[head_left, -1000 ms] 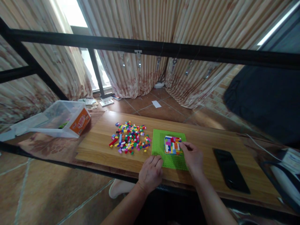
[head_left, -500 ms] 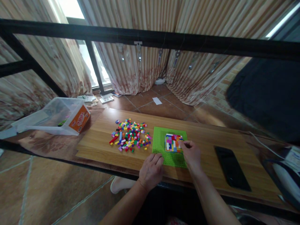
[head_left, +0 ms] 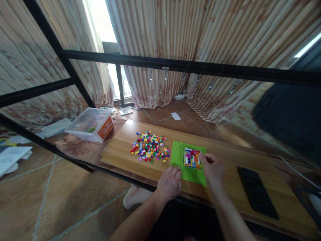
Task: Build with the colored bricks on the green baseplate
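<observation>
A square block of multicoloured toy bricks (head_left: pixel 192 158) sits on a bright green studded baseplate (head_left: pixel 177 150). My right hand (head_left: pixel 213 169) is at the block's right edge, thumb and fingertips pinched together; anything between them is too small to make out. At the plate's near left corner rests my left hand (head_left: pixel 170 183), its fingers curled and close together. What lies under those fingers is hidden. To the left, a loose heap of small coloured bricks (head_left: pixel 150 146) spreads over the wooden board (head_left: pixel 120 144).
A black phone-like slab (head_left: pixel 257 191) lies on the board's right side. A clear plastic bin (head_left: pixel 85 134) with an orange label stands beyond the left end. A dark metal bar (head_left: pixel 180 64) crosses in front of the curtains (head_left: pixel 160 87).
The whole view has shifted, so things appear farther right and lower. My right hand stays at the block's right edge, with its fingers slightly repositioned. My left hand keeps its place at the corner.
</observation>
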A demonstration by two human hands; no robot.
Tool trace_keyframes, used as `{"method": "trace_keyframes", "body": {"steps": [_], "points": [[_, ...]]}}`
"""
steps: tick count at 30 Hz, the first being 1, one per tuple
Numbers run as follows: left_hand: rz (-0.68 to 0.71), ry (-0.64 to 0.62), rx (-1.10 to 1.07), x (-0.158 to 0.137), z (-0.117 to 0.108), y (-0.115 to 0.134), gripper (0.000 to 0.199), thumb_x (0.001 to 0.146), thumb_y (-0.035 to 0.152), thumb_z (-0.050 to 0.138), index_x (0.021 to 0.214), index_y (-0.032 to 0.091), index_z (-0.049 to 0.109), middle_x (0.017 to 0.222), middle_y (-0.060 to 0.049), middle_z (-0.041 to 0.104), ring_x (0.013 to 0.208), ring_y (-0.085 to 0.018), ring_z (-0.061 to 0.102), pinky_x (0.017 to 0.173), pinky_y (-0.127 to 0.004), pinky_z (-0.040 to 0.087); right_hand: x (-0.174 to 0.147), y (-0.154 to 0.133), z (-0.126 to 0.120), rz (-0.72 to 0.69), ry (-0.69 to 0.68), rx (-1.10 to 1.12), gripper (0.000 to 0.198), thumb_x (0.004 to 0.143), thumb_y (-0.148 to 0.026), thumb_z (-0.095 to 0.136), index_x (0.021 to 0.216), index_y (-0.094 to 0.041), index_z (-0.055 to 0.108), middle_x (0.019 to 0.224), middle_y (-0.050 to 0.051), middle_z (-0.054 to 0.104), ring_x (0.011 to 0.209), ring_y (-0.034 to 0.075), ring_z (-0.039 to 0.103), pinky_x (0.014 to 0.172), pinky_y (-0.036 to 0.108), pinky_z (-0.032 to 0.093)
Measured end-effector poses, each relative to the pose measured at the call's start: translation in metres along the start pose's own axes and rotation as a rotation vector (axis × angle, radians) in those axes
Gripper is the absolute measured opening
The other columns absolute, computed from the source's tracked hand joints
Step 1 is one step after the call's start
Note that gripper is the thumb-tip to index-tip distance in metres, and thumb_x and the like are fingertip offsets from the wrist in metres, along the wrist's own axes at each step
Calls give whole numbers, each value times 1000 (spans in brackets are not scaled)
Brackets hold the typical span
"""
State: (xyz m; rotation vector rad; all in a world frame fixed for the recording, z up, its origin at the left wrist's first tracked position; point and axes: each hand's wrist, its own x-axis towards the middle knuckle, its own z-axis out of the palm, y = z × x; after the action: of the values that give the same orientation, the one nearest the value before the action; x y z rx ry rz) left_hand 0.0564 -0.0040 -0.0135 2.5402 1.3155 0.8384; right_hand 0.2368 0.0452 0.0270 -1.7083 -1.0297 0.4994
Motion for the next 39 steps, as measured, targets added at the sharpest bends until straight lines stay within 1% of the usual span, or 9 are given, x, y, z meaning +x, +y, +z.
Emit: {"method": "trace_keyframes", "body": {"steps": [5, 7, 10, 13, 17, 20, 24, 31, 39], "points": [[-6, 20, 23, -2, 5, 0, 27, 79, 17, 52, 104, 15, 62, 107, -11, 66, 100, -24, 58, 90, -41, 51, -39, -36, 37, -370, -545, -141, 21, 81, -32, 53, 81, -21, 71, 83, 4, 70, 77, 18, 63, 74, 30, 46], [-20, 37, 46, -4, 8, 0, 29, 78, 18, 52, 105, 14, 63, 103, -14, 67, 101, -27, 60, 89, -44, 51, -46, -46, 54, -436, -669, -306, 20, 81, -25, 52, 83, -23, 72, 87, 4, 71, 81, 18, 63, 77, 30, 45], [-44, 28, 62, -7, 14, -1, 29, 78, 20, 53, 103, 13, 65, 99, -15, 69, 99, -29, 62, 86, -45, 53, -50, -58, 73, -439, -734, -566, 19, 78, -21, 56, 87, -24, 73, 90, 4, 72, 86, 19, 64, 77, 29, 44], [-56, -14, 53, -9, 19, -4, 34, 78, 21, 53, 109, 12, 64, 105, -15, 69, 103, -30, 62, 89, -46, 52, -51, -68, 82, -402, -739, -771, 20, 76, -20, 58, 88, -24, 73, 90, 6, 72, 89, 22, 65, 74, 29, 43], [-49, -61, 21, -11, 19, -8, 45, 78, 22, 51, 122, 12, 57, 117, -15, 65, 110, -30, 60, 96, -46, 50, -55, -79, 87, -347, -747, -867, 17, 76, -16, 57, 78, -22, 73, 83, 8, 72, 86, 23, 66, 69, 28, 42], [-43, -70, 12, -12, 19, -9, 47, 80, 23, 50, 125, 13, 55, 121, -15, 64, 111, -29, 60, 98, -45, 48, -58, -81, 88, -320, -743, -836, 19, 76, -14, 54, 75, -20, 71, 79, 8, 71, 82, 22, 66, 67, 28, 41], [-40, -52, 42, -12, 22, -10, 41, 80, 22, 50, 119, 13, 59, 114, -15, 67, 107, -29, 61, 94, -45, 50, -60, -72, 81, -378, -682, -624, 17, 77, -14, 53, 76, -21, 69, 79, 5, 71, 79, 19, 64, 69, 27, 41], [16, 38, 44, -5, 11, -3, 31, 80, 17, 51, 109, 16, 61, 105, -10, 67, 101, -24, 59, 90, -40, 51, -63, -48, 29, -280, -502, -130, 15, 82, -26, 51, 82, -21, 65, 79, 1, 70, 73, 16, 63, 69, 27, 47], [7, 26, 37, -1, -1, 0, 26, 79, 11, 48, 101, 18, 60, 111, -7, 64, 98, -21, 56, 90, -37, 52, -48, 4, -37, -104, -280, -108, 30, 83, -47, 54, 89, -21, 66, 89, 7, 72, 83, 22, 67, 78, 36, 51]]}}
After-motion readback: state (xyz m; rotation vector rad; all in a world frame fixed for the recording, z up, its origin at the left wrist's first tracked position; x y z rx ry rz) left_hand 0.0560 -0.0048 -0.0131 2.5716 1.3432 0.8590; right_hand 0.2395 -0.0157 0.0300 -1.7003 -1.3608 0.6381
